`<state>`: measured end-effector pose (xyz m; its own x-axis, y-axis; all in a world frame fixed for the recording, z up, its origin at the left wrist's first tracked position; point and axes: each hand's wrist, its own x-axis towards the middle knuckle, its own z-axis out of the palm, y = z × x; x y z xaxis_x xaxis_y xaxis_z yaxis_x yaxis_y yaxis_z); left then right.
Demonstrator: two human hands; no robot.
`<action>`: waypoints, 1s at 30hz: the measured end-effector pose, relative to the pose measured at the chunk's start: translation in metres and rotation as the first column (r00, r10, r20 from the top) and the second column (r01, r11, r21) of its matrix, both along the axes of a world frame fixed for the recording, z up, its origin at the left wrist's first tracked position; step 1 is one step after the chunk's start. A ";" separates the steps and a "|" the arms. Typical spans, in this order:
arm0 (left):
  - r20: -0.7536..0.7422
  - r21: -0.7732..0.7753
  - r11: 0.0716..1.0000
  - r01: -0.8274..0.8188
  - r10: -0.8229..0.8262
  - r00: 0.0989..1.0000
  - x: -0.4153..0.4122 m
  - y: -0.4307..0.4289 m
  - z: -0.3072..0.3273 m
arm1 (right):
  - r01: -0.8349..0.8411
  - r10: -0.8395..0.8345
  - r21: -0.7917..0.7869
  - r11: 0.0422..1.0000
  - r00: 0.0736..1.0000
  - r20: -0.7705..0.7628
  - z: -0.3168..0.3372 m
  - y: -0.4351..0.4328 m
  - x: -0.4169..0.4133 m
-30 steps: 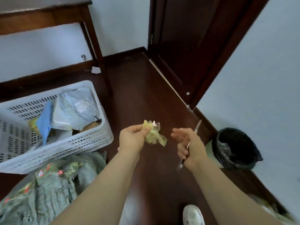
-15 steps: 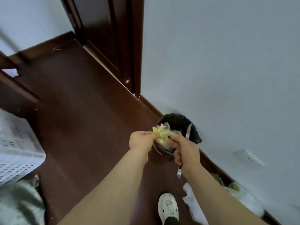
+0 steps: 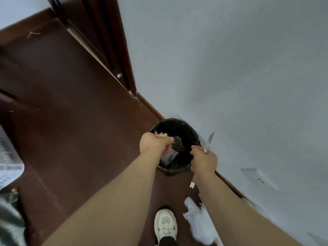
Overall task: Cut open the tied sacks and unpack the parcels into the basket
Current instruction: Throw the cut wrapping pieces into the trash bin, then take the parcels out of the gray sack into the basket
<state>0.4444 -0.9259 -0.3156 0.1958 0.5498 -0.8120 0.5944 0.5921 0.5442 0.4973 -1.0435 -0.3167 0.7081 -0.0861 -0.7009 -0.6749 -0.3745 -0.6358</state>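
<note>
My left hand [image 3: 154, 144] grips a crumpled yellowish scrap of wrapping [image 3: 164, 135] over the left rim of a black-lined bin [image 3: 184, 132] by the wall. My right hand [image 3: 204, 161] is curled round a slim utility knife [image 3: 209, 142], blade pointing up and away, just right of the bin. A corner of the white slatted basket [image 3: 8, 157] shows at the left edge. A grey-green sack [image 3: 8, 219] lies at the bottom left, mostly out of frame.
A dark wood floor runs between a dark door frame [image 3: 113, 50] at the back and a pale wall on the right. White crumpled plastic [image 3: 198, 222] lies by my white shoe [image 3: 165, 224]. A wall socket [image 3: 259, 178] sits low on the right.
My view has swung right, away from the basket, toward the bin. Both hands moved over the bin; the right hand let go of the scrap, which the left hand alone now grips.
</note>
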 end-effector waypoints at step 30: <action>0.036 -0.009 0.673 -0.740 0.740 0.672 -0.676 0.133 0.062 | -0.743 0.828 0.366 0.561 0.512 -0.230 0.066 0.247 -0.609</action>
<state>-0.2313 -0.7933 -0.2540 -0.2497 0.5313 -0.8096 -0.0555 0.8268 0.5597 -0.1120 -0.7967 -0.2507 0.1240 0.5492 -0.8265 -0.3418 -0.7583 -0.5552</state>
